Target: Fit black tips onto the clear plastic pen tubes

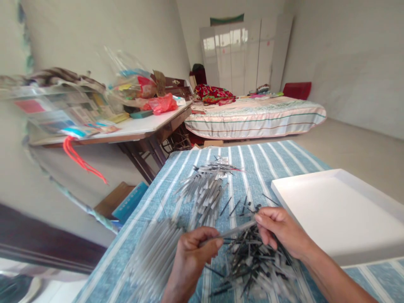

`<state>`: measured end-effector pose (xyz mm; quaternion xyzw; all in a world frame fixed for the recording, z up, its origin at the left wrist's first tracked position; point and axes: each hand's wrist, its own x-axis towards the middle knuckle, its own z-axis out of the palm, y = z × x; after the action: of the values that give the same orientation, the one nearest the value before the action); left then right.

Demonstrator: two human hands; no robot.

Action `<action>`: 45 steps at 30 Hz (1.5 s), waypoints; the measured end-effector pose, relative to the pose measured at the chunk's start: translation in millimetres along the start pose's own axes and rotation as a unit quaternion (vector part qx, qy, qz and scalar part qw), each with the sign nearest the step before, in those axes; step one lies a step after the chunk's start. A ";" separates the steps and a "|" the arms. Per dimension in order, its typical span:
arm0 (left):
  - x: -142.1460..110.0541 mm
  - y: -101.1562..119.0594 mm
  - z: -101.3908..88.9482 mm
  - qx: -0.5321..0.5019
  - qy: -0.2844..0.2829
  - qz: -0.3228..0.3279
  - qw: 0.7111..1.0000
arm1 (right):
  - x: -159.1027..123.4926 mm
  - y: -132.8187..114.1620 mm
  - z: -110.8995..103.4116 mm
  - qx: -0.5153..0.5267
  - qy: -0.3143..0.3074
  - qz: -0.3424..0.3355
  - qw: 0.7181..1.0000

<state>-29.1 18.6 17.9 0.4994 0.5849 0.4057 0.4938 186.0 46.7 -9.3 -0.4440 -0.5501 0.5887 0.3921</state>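
Note:
A thin translucent pen barrel (pixel 237 229) stretches between my two hands over the striped cloth. My left hand (pixel 195 252) pinches its near left end between thumb and fingers. At the other end, my right hand (pixel 282 228) has its fingertips closed on the barrel's tip; whether they also hold a small part is hidden. Below my right hand spreads a heap of black and clear pen parts (pixel 252 263). Left of my left hand lies a blurred stack of similar clear barrels (pixel 154 252). Farther back sits a pile of grey-white pen pieces (pixel 206 195).
The blue striped cloth (pixel 255 164) covers the table. A shallow white tray (pixel 341 210) stands at the right. Some loose black sticks (pixel 235 207) lie near the middle. A cluttered side table (pixel 142 128) is at the left, with a bed (pixel 259 118) beyond.

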 end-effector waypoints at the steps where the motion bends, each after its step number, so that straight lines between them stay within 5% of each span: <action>1: 0.3 -2.5 -0.8 -0.028 0.015 -0.009 0.999 | -0.6 0.2 0.9 0.010 -0.010 -0.004 1.000; 10: 0.6 -13.9 -3.4 -0.133 0.006 -0.068 0.989 | 1.2 4.8 0.5 0.019 -0.056 -0.008 0.998; 25: -0.3 -14.7 -5.9 -0.099 0.008 -0.064 0.993 | 0.2 7.9 2.1 -0.043 -0.072 0.038 0.996; 45: 3.9 -19.0 -5.5 -0.078 -0.001 -0.059 0.995 | 0.8 12.9 2.1 0.000 -0.076 0.065 0.995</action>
<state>-38.0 19.4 -0.1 0.4246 0.5796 0.4192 0.5550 184.1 45.8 -22.3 -0.4329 -0.5478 0.6453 0.3100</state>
